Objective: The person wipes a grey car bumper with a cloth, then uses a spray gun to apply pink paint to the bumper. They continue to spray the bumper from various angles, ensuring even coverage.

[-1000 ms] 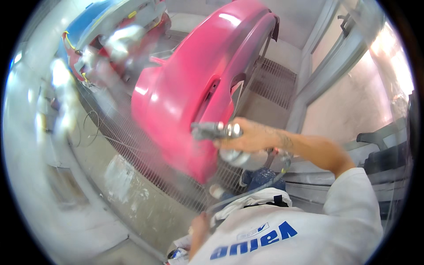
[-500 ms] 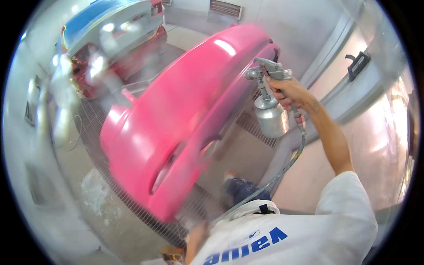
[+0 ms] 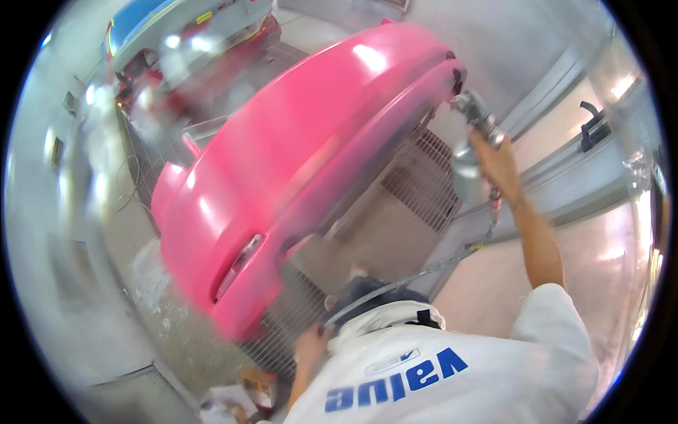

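Observation:
My right hand (image 3: 498,161), arm stretched out, is closed around the grip of a spray gun (image 3: 467,157) with a silver paint cup beneath. The gun is slightly blurred, beside the far right end of a glossy pink car bumper (image 3: 304,134). From the gun's handle an air hose (image 3: 424,273) runs down to my waist. There my left hand (image 3: 311,345) is closed on the hose, below the bumper's near end; its fingers are partly hidden. The bumper stands raised above the floor, slanting from near left to far right.
Behind the bumper stands a red and grey car body (image 3: 219,71) with blue masking. Floor grating (image 3: 431,166) runs below. A box (image 3: 258,385) lies near my left arm. At right is a wall ledge with a black handle (image 3: 595,127). Blurry reflections cover the left side.
My right hand has moved the spray gun right, to the bumper's far end, and the gun has turned. My left hand shows more clearly. The whole view has shifted slightly.

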A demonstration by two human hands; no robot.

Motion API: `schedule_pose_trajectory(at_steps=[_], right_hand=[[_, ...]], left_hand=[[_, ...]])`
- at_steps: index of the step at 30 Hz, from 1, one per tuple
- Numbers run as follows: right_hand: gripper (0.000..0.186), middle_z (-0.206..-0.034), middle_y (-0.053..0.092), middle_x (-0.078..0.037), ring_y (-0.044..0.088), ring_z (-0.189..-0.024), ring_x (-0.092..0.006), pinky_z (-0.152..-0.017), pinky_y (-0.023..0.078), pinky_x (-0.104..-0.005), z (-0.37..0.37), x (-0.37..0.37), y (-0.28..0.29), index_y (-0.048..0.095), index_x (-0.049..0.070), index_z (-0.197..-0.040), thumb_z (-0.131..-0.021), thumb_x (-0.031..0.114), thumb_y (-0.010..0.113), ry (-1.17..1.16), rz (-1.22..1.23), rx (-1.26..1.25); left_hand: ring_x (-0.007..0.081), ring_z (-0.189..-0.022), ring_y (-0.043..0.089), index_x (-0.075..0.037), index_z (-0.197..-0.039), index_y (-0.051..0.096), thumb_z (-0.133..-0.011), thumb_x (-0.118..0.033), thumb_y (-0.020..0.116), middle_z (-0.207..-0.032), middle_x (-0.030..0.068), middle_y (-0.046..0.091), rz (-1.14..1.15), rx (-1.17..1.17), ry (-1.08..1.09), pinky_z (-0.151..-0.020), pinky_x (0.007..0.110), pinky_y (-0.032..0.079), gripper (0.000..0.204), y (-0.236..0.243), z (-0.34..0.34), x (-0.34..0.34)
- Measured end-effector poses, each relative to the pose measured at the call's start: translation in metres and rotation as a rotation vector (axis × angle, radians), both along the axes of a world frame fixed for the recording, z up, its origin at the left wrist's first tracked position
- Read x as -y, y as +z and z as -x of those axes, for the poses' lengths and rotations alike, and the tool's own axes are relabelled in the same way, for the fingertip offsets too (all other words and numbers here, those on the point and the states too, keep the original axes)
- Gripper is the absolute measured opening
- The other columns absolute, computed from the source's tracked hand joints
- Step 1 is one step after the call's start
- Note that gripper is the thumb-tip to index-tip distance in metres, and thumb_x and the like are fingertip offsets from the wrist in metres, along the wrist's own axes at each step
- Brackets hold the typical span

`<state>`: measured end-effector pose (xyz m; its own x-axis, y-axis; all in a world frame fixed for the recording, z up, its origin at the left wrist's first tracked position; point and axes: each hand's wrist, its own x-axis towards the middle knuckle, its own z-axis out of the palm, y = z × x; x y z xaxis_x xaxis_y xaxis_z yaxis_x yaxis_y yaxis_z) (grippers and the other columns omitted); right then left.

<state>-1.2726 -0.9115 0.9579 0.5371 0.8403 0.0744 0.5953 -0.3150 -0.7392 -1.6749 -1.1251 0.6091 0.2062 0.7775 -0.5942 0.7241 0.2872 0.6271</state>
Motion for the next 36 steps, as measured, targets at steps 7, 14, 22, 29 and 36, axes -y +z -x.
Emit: schedule_pose_trajectory(at_steps=[7,14,22,29,36], right_hand=[[0.042,-0.1,0.069,-0.025,0.068,-0.093,-0.0419,-0.086,0.053,-0.0468,0.237,0.073,-0.036,0.061,0.005,-0.128,-0.098,0.035,0.064,0.821,0.297,0.144],[0.038,-0.09,0.073,-0.012,0.068,-0.079,-0.0224,-0.07,0.049,-0.0387,0.213,0.054,-0.044,0.067,0.002,-0.117,-0.099,0.036,0.066,1.056,0.544,-0.47],[0.033,-0.057,0.041,0.005,0.033,-0.041,-0.0033,-0.037,0.028,-0.0244,-0.119,-0.04,0.001,0.056,0.012,-0.08,-0.099,0.036,0.067,0.408,0.437,-0.677],[0.036,-0.058,0.042,0.003,0.034,-0.037,-0.0042,-0.032,0.029,-0.0258,-0.3,-0.12,0.002,0.046,0.013,-0.074,-0.099,0.034,0.061,0.293,0.32,-0.711],[0.036,-0.059,0.043,0.005,0.032,-0.039,-0.0047,-0.034,0.027,-0.0258,-0.394,-0.18,-0.015,0.046,0.015,-0.079,-0.101,0.042,0.056,0.251,0.284,-0.666]], left_hand=[[0.043,-0.08,0.07,-0.012,-0.108,0.068,-0.09,-0.049,0.067,-0.088,0.0197,0.073,-0.097,-0.124,0.0,-0.068,0.053,0.054,0.042,-0.089,0.128,0.08],[0.0414,-0.073,0.07,-0.016,-0.107,0.064,-0.09,-0.039,0.069,-0.08,0.0154,0.072,-0.176,-0.213,-0.116,-0.061,0.052,0.054,0.029,-0.102,0.137,0.081],[0.0444,-0.077,0.069,-0.011,-0.101,0.07,-0.092,-0.042,0.067,-0.077,0.0216,0.07,-0.204,-0.177,-0.161,-0.066,0.056,0.053,0.033,-0.013,-0.142,0.0],[0.0441,-0.077,0.068,-0.009,-0.094,0.071,-0.095,-0.049,0.062,-0.078,0.0212,0.07,-0.355,-0.059,-0.231,-0.07,0.053,0.053,0.041,0.036,-0.257,-0.063],[0.0414,-0.073,0.068,-0.007,-0.087,0.069,-0.095,-0.051,0.062,-0.077,0.0189,0.07,-0.362,-0.106,-0.306,-0.067,0.052,0.052,0.046,0.045,-0.313,-0.079]])
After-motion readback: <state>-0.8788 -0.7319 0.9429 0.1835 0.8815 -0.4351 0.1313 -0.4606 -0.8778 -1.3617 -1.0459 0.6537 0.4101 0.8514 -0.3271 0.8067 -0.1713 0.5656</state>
